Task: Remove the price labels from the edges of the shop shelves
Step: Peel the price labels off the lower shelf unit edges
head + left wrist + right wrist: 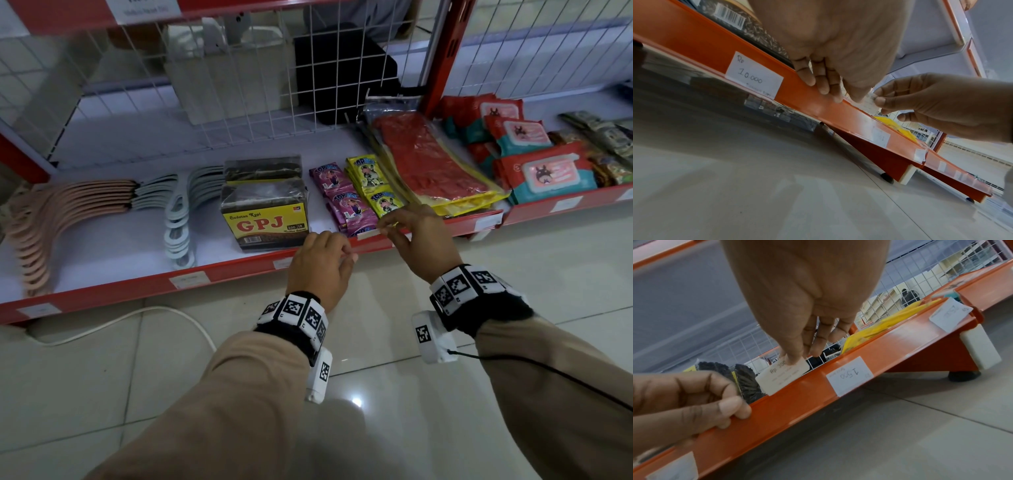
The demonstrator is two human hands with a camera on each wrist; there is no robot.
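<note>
The red shelf edge (239,270) carries several white price labels. My right hand (385,228) pinches one label (368,234) between thumb and fingers; it stands half raised above the strip. In the right wrist view this label (783,376) reads "Rp 300" and its lower end still sits behind the orange edge (838,402). My left hand (342,255) grips the top lip of the edge just left of it, fingers curled over the lip (731,408). A "10.000" label (754,76) sits left of my left hand, a "1 500" label (849,374) right of the pinched one.
On the shelf lie plastic hangers (68,219), a GPJ pack (265,219), purple and yellow sachets (346,202), a red packet (431,164) and wet wipes (544,171). A wire grid (239,85) backs the shelf. A white cable (137,317) runs over the tiled floor.
</note>
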